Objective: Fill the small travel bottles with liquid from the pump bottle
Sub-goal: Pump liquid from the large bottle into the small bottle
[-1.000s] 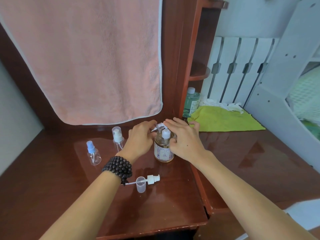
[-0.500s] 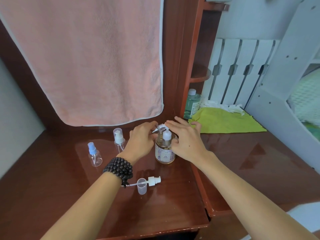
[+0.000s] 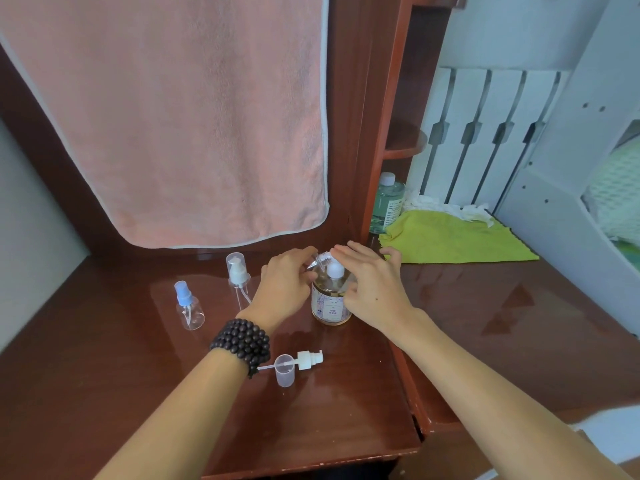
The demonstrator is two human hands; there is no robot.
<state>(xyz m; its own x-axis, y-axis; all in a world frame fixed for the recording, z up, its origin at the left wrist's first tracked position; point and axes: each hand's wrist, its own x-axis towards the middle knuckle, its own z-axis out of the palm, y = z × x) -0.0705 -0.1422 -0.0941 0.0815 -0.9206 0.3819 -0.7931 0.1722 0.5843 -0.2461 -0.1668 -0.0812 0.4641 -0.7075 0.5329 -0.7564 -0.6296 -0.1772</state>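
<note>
We see the pump bottle (image 3: pixel 330 301) upright near the middle of the dark red-brown desk (image 3: pixel 104 393), amber liquid inside, white pump head on top. Left hand (image 3: pixel 282 285) sits just left of it, fingers curled, pinching a small clear travel bottle (image 3: pixel 320 261) tilted on its side at the pump's nozzle, threaded neck pointing right. Right hand (image 3: pixel 374 289) is on the right side of the pump bottle, fingers straight and stretched over the pump head, thumb down against the bottle's side; we can't tell how hard it presses. Dark bead bracelet (image 3: pixel 242 342) on the left wrist.

Left of the hands stand two more small bottles: a clear one with a white pump and clear cap (image 3: pixel 237 280), and further left a clear spray bottle with a blue top (image 3: pixel 188 306), both upright, apart from each other. Nearer to us a loose white pump top (image 3: pixel 306 360) lies on its side with its tube, touching a clear cap (image 3: pixel 285 370).

Pink towel (image 3: pixel 180 116) hangs behind the desk. Far right: a green bottle with a white cap (image 3: pixel 388 202) beside a yellow-green cloth (image 3: pixel 453 239), white crumpled tissue (image 3: pixel 446 206) behind the cloth.
</note>
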